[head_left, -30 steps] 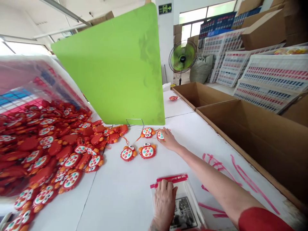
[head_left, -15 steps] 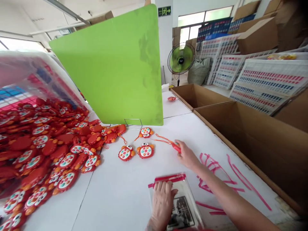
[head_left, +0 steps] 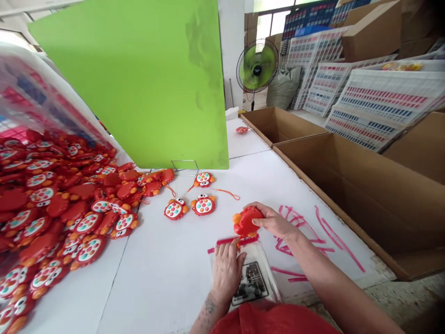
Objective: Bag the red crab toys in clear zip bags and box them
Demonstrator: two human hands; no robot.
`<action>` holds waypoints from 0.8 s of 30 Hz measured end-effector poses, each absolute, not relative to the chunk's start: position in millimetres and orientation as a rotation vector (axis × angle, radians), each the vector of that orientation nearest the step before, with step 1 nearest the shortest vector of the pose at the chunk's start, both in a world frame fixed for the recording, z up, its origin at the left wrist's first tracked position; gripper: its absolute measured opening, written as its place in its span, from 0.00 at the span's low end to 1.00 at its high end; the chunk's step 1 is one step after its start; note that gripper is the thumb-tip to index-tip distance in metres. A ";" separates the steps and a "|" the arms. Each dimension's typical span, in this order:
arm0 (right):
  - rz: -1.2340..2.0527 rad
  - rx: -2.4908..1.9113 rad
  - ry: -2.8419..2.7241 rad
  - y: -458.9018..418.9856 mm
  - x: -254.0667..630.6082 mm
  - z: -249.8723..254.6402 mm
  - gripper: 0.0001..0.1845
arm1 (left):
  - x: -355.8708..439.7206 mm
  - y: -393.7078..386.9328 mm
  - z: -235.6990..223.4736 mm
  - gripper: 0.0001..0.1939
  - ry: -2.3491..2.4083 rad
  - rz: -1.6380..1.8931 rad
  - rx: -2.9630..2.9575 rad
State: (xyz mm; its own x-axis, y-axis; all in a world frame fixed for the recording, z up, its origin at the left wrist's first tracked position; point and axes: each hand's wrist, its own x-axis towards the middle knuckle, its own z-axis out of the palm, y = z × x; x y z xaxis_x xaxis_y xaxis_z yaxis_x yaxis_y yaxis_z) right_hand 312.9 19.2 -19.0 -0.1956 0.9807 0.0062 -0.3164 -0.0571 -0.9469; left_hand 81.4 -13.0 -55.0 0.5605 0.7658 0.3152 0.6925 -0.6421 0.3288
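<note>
My right hand (head_left: 274,223) grips a red crab toy (head_left: 247,221) with its plain back towards me and its orange claws to the left and below. The toy hangs just above the top end of a stack of clear plastic bags (head_left: 269,271) with a pink seal strip and a dark printed label. Flat on the bags lies my left hand (head_left: 227,269), fingers stretched towards the strip and thumb apart. A small orange bit shows by its fingertips. Beyond the hands lie loose crab toys (head_left: 204,205) with white faces and coloured dots, and an orange cord loop (head_left: 227,192).
A big heap of crab toys (head_left: 86,222) covers the left side of the table. Behind stands a green board (head_left: 156,93) on a wire stand (head_left: 186,166). Open cardboard boxes (head_left: 306,162) line the right edge. Pink tape strips (head_left: 342,241) mark the tabletop. A fan (head_left: 257,69) stands farther back.
My right hand has drawn the toy back towards the bags and now shows its back. My left hand still rests on the bags. The view has tipped downward.
</note>
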 end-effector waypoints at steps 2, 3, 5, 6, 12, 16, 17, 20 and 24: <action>1.488 -0.933 -1.129 25.1 300.0 -23.3 0.21 | 82.1 -12.9 -53.5 0.11 1.227 0.624 2.636; 1.482 -0.961 -1.169 27.7 294.6 -25.4 0.21 | 82.4 -12.9 -53.2 0.10 1.224 0.618 2.641; 1.463 -1.021 -1.270 31.9 286.2 -29.6 0.22 | 82.9 -12.6 -53.1 0.10 1.214 0.615 2.649; 1.439 -1.055 -1.326 33.6 283.1 -31.7 0.22 | 83.0 -12.4 -53.3 0.10 1.210 0.619 2.652; 1.310 -1.143 -1.552 39.5 267.3 -42.5 0.21 | 79.9 -12.6 -54.5 0.05 1.223 0.725 2.708; 1.350 -1.066 -1.740 40.3 252.3 -41.7 0.20 | 77.8 -15.7 -55.6 0.04 1.315 0.800 2.675; 1.316 -1.026 -1.808 40.0 250.3 -39.9 0.20 | 78.0 -16.0 -55.9 0.03 1.324 0.830 2.660; 1.062 -1.151 -1.862 37.1 256.0 -33.4 0.18 | 79.8 -14.6 -55.6 0.04 1.318 0.877 2.602; 0.856 -1.589 -1.722 22.1 283.6 -32.5 0.16 | 80.9 -7.7 -51.0 0.06 1.265 0.751 2.401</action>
State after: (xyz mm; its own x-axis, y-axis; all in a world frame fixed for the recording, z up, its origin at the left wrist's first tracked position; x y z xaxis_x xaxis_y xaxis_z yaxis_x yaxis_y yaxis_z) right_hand 283.6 22.1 -32.5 -0.0684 0.9974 0.0233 0.5832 0.0589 -0.8102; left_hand 80.9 -7.7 -51.0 0.4682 0.8314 0.2992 0.6605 -0.5543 0.5065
